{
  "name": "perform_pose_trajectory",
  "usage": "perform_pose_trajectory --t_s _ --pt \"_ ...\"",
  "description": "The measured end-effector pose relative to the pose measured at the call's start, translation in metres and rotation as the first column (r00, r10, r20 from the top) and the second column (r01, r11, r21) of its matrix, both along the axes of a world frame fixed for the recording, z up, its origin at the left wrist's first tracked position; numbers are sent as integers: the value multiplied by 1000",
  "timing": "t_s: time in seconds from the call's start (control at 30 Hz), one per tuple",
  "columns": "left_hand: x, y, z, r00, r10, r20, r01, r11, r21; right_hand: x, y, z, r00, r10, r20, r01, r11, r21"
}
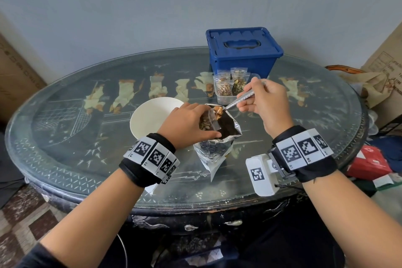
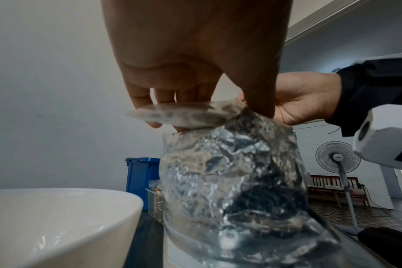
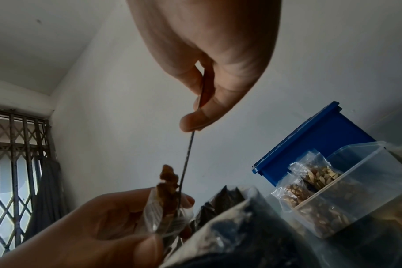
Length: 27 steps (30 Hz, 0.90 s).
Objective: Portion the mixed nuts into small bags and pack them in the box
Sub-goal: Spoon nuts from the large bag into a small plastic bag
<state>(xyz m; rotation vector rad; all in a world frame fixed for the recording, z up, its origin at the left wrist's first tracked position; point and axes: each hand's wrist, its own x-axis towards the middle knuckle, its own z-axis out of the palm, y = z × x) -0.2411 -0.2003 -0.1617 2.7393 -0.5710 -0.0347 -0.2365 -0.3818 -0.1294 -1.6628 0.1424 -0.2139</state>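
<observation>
Left hand (image 1: 187, 124): fingers (image 2: 140, 101) pinch the mouth of a small clear bag (image 1: 206, 123), held open right over the foil pouch (image 1: 217, 150), probably so that dropped pieces fall back into the stock.
Right hand (image 1: 264, 104): fingers (image 3: 195, 119) clamped on the handle of a metal spoon (image 1: 239, 100), held high on the handle and tilted down toward 8 o'clock so the load slides off.
Nuts (image 1: 218, 111): a heap on the spoon bowl, at the bag's mouth; some seeds already lie in the bag.
Foil pouch: stands open on the surface (image 1: 65, 137) at the centre, touching the left hand, near enough to scoop from.
Filled bags (image 1: 230, 86): two stand upright in a clear tub (image 1: 226, 99) at 12 o'clock from the pouch, apparently parked there until packing.
Blue box (image 1: 243, 52): lid shut, just behind the tub at 12 o'clock; packing looks not yet begun.
White bowl (image 1: 150, 117): at 9 o'clock from the pouch, beside the left hand; nothing visible in it.
Risk: the bag's mouth is narrow and limp, so a piece could catch on its rim.
</observation>
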Motion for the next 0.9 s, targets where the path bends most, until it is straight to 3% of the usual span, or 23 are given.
perform_pose_trajectory --t_s 0.43,0.63,0.77,0.9 --pt "4 0 11 993 -57 -108 49 996 -75 2 -4 13 997 24 71 -15 991 -130" --pt "6 3 13 993 -89 -83 82 993 -86 3 2 25 986 69 149 -40 981 -188" --pt "5 4 8 1000 -29 -13 25 979 -203 0 13 33 950 187 248 -113 952 -284" --pt "-1 8 -3 994 106 39 -80 908 -410 -3 23 39 904 270 331 -143 922 -360"
